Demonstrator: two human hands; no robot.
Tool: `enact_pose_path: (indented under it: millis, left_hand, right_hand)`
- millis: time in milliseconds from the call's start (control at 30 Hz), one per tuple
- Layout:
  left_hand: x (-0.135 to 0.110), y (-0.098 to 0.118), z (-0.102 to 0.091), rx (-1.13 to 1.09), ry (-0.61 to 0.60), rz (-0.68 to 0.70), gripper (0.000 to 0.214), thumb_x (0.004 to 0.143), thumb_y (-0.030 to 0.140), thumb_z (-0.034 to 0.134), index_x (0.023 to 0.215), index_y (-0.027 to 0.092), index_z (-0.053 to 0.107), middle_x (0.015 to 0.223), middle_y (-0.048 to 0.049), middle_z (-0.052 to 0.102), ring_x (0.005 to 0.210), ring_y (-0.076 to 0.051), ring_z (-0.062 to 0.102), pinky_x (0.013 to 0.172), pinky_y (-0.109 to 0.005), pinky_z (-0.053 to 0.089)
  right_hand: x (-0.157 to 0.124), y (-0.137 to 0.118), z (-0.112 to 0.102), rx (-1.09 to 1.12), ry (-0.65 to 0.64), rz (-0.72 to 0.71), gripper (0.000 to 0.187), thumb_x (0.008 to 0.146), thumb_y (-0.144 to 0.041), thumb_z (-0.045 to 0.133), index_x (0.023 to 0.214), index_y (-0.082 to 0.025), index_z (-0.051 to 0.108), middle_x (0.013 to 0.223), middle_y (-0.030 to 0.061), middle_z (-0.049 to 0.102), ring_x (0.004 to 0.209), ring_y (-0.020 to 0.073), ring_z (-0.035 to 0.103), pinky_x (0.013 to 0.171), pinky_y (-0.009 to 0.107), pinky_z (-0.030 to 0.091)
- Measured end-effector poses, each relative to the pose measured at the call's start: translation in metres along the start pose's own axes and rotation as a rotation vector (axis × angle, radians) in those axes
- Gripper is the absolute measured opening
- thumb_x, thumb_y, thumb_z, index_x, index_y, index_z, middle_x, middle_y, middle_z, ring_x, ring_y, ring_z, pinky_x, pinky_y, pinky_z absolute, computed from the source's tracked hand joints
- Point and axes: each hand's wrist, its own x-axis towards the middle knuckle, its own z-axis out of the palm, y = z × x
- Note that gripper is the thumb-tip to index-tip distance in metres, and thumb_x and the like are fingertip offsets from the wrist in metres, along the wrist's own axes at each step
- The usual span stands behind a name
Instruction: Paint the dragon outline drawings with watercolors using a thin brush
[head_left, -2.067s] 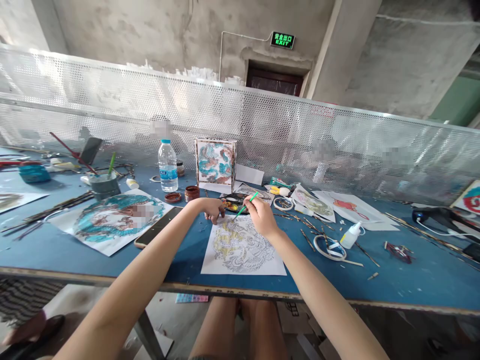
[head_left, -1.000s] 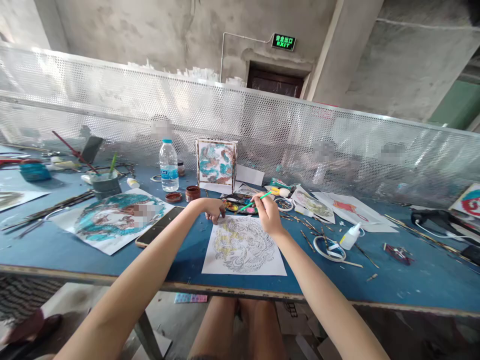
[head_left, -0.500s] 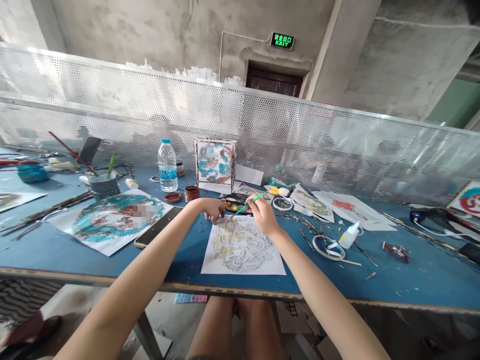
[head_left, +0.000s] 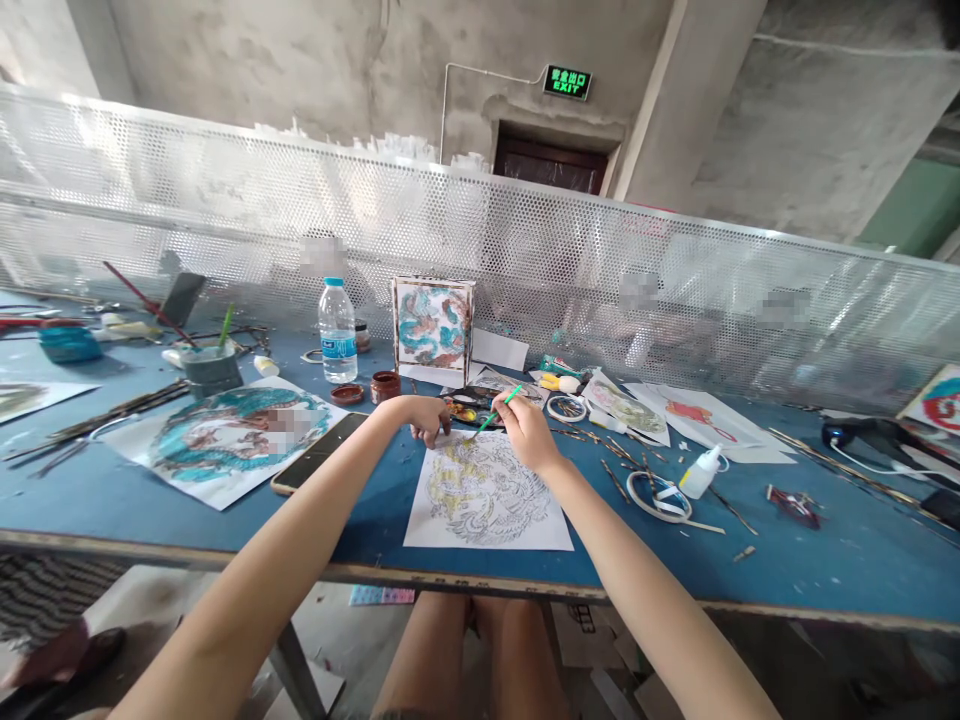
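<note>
A thin green paintbrush (head_left: 504, 401) is pinched in my right hand (head_left: 527, 432), its tip down at the upper part of a white sheet with a line drawing (head_left: 491, 500). Yellow paint covers the drawing's upper left; the remainder shows as dark lines on white. My left hand (head_left: 430, 418) rests its bent, slightly parted fingertips at the sheet's top left corner, with nothing visible in them. Just beyond both hands lies a dark paint palette (head_left: 469, 410) with yellow and orange paint, partly hidden by them.
Left are a phone (head_left: 311, 462), a turquoise painting (head_left: 217, 490), a brush cup (head_left: 212, 372) and a water bottle (head_left: 337, 335). A framed picture (head_left: 433, 325) stands behind the palette, near a brown paint jar (head_left: 385, 386). Right are a tape roll (head_left: 658, 497), a glue bottle (head_left: 700, 473) and twigs.
The brush tip has shifted slightly down and right over the sheet. My left hand stays at the corner. The whole view has moved a touch.
</note>
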Motion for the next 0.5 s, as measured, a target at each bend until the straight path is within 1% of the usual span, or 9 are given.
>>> enact_pose_path:
  millis: [300,500]
  left_hand:
    - [0.0013,-0.0003,0.0,-0.011,-0.005,-0.004,0.061,0.047,0.016,0.065,0.107,0.008,0.058,0.078,-0.0087,0.064,0.052,-0.011,0.049,0.045,-0.02,0.042]
    - [0.0002,-0.0005,0.0001,0.003,0.002,0.004,0.057,0.048,0.018,0.065,0.104,0.01,0.059,0.079,-0.0083,0.064,0.054,-0.012,0.051,0.048,-0.021,0.045]
  right_hand:
    - [0.0004,0.0001,0.0001,-0.01,-0.004,-0.006,0.026,0.092,-0.032,0.035,0.078,-0.019,0.053,0.076,0.005,0.058,0.075,0.0179,0.055,0.068,0.028,0.041]
    - [0.0009,-0.0003,-0.0011,-0.008,-0.015,-0.022,0.027,0.091,-0.033,0.035,0.079,-0.019,0.055,0.077,0.0052,0.059,0.077,0.0179,0.056,0.07,0.028,0.041]
